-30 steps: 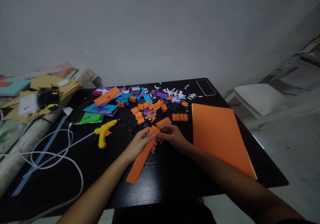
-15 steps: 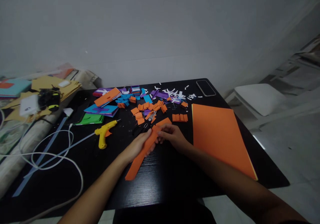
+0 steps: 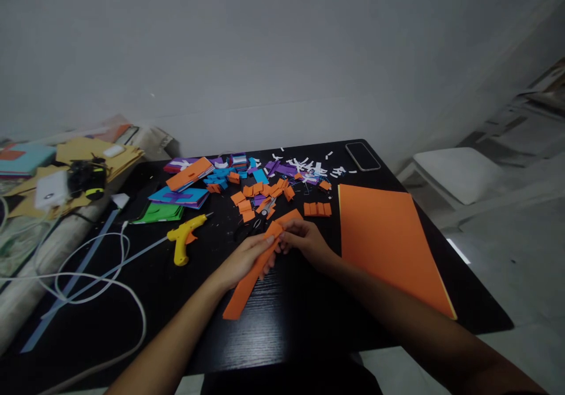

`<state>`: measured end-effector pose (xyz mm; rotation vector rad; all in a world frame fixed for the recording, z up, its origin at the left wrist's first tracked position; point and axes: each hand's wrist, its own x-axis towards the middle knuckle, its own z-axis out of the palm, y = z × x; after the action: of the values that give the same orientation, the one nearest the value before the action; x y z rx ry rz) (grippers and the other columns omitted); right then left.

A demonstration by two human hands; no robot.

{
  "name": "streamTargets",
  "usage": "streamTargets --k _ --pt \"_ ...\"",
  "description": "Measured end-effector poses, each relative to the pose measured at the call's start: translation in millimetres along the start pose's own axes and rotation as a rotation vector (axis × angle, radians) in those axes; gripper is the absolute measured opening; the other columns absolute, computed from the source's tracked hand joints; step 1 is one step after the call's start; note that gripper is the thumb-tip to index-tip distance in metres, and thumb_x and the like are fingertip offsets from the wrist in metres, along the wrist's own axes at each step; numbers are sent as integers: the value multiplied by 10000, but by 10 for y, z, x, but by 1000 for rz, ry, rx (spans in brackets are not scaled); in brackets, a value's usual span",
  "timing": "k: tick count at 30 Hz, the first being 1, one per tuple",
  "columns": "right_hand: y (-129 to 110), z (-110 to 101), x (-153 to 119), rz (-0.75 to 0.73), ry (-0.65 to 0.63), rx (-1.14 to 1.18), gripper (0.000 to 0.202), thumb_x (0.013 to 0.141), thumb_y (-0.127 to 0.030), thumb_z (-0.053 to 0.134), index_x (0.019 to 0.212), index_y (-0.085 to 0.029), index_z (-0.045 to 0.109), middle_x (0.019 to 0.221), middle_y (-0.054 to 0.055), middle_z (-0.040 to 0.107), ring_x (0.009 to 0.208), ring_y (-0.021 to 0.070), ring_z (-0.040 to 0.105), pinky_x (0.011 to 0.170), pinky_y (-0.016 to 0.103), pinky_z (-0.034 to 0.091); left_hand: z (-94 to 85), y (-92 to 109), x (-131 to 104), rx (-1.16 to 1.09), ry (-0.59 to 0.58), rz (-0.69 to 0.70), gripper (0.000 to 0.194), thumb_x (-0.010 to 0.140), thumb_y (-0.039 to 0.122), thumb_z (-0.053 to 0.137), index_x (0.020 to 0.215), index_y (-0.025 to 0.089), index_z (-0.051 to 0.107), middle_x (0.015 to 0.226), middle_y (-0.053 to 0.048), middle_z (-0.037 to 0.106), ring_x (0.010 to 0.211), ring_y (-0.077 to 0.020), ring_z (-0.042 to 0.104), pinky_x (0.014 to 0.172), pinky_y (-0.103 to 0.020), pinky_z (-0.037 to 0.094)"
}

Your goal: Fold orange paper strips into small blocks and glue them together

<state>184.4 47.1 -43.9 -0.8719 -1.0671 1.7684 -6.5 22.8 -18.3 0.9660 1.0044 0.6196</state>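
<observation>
A long strip of orange paper [image 3: 245,292] runs slantwise through both hands above the front of the black table [image 3: 304,318]. My left hand [image 3: 247,258] is closed on its middle, thumb on top and fingers beneath. With bent fingers, my right hand [image 3: 304,239] pinches the strip near its upper part, where it looks folded; the fingertips are partly hidden. Just beyond the hands lie scissors [image 3: 258,224] with dark handles, their blades among small folded orange paper pieces [image 3: 247,205]. A row of folded orange pieces [image 3: 316,209] sits beyond my right hand.
Large orange sheets [image 3: 388,242] lie at the right, a phone [image 3: 362,155] behind them. White paper scraps [image 3: 309,168] cover the back. On the left are a yellow glue gun [image 3: 183,239], folded coloured papers [image 3: 179,195] and a looping white cable [image 3: 136,301]. A white stool [image 3: 459,171] stands beyond the table.
My left thumb has slid slightly up the orange strip toward my right hand. The right hand stays nearly where it was, and the things on the table have not moved.
</observation>
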Motion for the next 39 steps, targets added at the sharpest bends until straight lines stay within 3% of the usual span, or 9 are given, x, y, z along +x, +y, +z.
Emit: streamTargets --k 5,9,14,21,25,30,36,39 --pt "28 16 -18 -55 -25 -33 340 748 -305 834 986 -209 613 670 -47 698 554 120 644 562 243 525 1 -10 -13 33 -52 -10 489 842 616 709 838 132 638 630 -2 603 493 -111 566 421 -200 477" --pt "47 42 -68 -194 -34 -147 338 816 -252 765 1098 -250 578 716 -66 656 591 117 643 604 254 532 -2 -5 -19 78 -102 0 480 906 618 629 814 147 611 558 21 556 423 -95 504 385 -188 433" --pt "25 52 -108 -296 -146 -352 89 909 -211 616 966 -191 681 724 -5 682 648 132 647 635 266 504 -30 -3 -16 119 -135 -10 498 875 651 651 819 159 600 517 54 503 377 -77 432 347 -174 370" --pt "-17 48 -97 -232 -104 -258 103 896 -248 623 920 -183 699 661 -10 667 609 135 616 628 275 491 -54 26 -26 88 -111 -29 593 952 690 481 882 135 680 554 23 525 440 -92 470 396 -185 398" --pt "-2 42 -76 -212 -88 -199 103 873 -273 650 898 -191 707 681 -4 675 602 141 618 621 288 498 -69 49 -29 100 -109 -44 497 919 627 602 930 138 687 612 14 571 476 -94 514 420 -182 419" --pt "7 22 -60 -188 -42 -212 116 866 -287 671 902 -190 724 689 -12 669 597 135 617 620 285 505 -71 59 -33 151 -119 -34 522 884 647 650 932 129 686 648 -14 632 513 -109 581 460 -197 474" --pt "-22 -2 -77 -182 -105 -111 301 866 -310 692 1146 -199 702 773 2 714 644 143 662 630 280 539 -75 31 -21 164 -67 14 506 873 624 683 911 120 679 627 -24 660 498 -115 599 465 -205 488" --pt "-13 1 -67 -160 -48 -92 338 849 -372 757 1126 -196 675 816 8 723 631 138 668 613 276 551 -82 14 -14 166 -46 15 515 852 631 704 887 118 670 624 -30 672 495 -114 606 473 -204 489"
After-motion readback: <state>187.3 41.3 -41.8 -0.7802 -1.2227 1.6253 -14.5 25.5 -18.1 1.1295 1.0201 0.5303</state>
